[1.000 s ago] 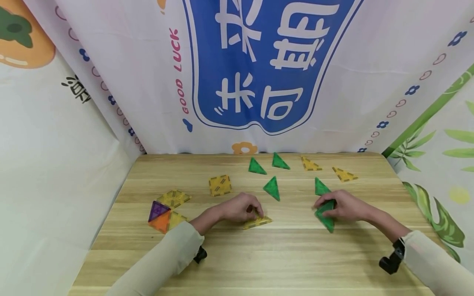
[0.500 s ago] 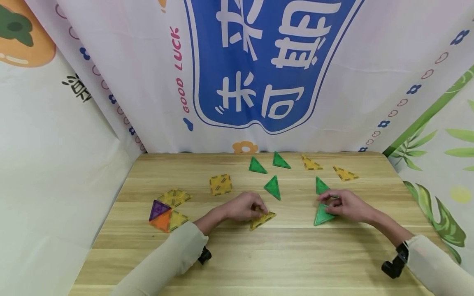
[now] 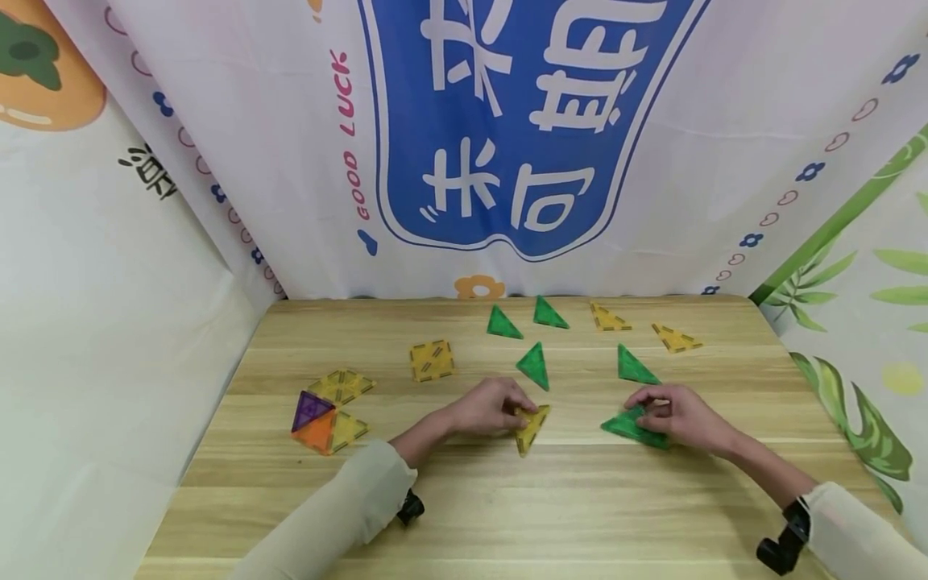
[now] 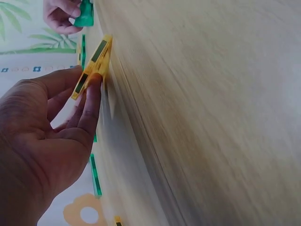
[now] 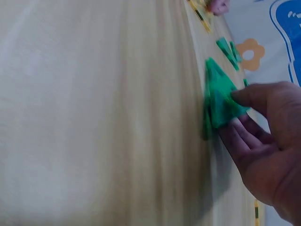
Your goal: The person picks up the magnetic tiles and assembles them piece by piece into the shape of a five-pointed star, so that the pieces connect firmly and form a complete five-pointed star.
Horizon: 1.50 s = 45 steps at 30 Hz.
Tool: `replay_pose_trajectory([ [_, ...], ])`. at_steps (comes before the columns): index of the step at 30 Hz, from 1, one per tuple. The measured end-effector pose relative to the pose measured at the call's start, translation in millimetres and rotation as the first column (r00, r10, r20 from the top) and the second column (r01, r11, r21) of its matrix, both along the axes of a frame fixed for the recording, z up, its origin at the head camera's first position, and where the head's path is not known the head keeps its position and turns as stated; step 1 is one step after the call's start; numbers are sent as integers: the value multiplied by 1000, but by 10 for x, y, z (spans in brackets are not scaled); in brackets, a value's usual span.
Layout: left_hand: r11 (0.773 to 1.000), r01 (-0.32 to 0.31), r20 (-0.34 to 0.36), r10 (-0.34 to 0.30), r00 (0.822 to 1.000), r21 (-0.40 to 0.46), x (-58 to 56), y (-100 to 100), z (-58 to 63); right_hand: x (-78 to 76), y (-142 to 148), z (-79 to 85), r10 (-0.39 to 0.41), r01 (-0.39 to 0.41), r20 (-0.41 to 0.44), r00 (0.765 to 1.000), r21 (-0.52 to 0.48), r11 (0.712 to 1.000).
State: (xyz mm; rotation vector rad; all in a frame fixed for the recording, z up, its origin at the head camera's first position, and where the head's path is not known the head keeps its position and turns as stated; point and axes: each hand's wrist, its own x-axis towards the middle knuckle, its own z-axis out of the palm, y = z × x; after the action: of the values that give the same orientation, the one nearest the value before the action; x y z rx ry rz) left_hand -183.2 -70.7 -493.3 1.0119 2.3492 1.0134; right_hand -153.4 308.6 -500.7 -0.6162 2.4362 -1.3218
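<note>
Between thumb and fingers, my left hand (image 3: 487,407) pinches a yellow triangular magnetic tile (image 3: 535,428) near the middle of the table. The left wrist view shows this yellow tile (image 4: 104,59) nearly edge-on, tilted, at the fingertips. To the right, my right hand (image 3: 681,415) pinches a green triangular magnetic tile (image 3: 620,424), its long edge toward me. In the right wrist view the thumb presses the face of the green tile (image 5: 221,96), fingers behind it. Just beyond that hand lies another green triangle (image 3: 635,366).
Several green triangles, one of them a near green triangle (image 3: 535,367), and two yellow triangles (image 3: 674,339) lie toward the back of the wooden table (image 3: 464,515). A yellow square (image 3: 431,361) lies left of centre. Further left, purple (image 3: 310,411), orange (image 3: 316,433) and yellow tiles adjoin.
My left hand has moved right, and its yellow tile has turned to stand more upright in the head view. The green tile in my right hand has turned, its point now leftward.
</note>
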Motion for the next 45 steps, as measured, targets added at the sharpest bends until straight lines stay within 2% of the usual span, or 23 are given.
replay_pose_trajectory([
  [5, 1000, -10, 36, 10, 999, -5, 46, 95, 20, 127, -72, 8, -174, 176, -38, 984, 70, 982],
  [8, 1000, -5, 18, 5, 1000, 0, 74, 168, 4, 200, -132, 29, -256, 262, -64, 965, 109, 959],
  [12, 1000, -20, -1, 20, 1000, 15, 127, 275, -37, 281, -236, 20, -314, 313, 4, 950, 74, 947],
  [16, 999, -48, 2, 48, 999, 18, 191, 381, -49, 338, -344, -13, -330, 329, 69, 941, 29, 944],
  [19, 999, -50, -3, 50, 999, 14, 218, 439, -48, 365, -421, -22, -326, 325, 73, 943, 15, 945],
  [26, 999, -36, -69, 34, 997, -32, 240, 524, -59, 418, -587, -55, -351, 351, 95, 932, 9, 936],
  [29, 998, -40, -71, 38, 997, -37, 251, 545, -66, 430, -643, -71, -358, 359, 95, 929, 12, 933],
  [37, 996, -53, -121, 43, 992, -78, 302, 592, -93, 454, -718, -91, -349, 350, -30, 937, 87, 933],
  [42, 987, -35, -204, 3, 979, -155, 314, 585, -80, 470, -710, -92, -333, 348, -117, 936, 148, 926],
  [45, 987, -16, -208, -18, 978, -160, 300, 558, -84, 469, -686, -96, -315, 338, -154, 937, 164, 927],
])
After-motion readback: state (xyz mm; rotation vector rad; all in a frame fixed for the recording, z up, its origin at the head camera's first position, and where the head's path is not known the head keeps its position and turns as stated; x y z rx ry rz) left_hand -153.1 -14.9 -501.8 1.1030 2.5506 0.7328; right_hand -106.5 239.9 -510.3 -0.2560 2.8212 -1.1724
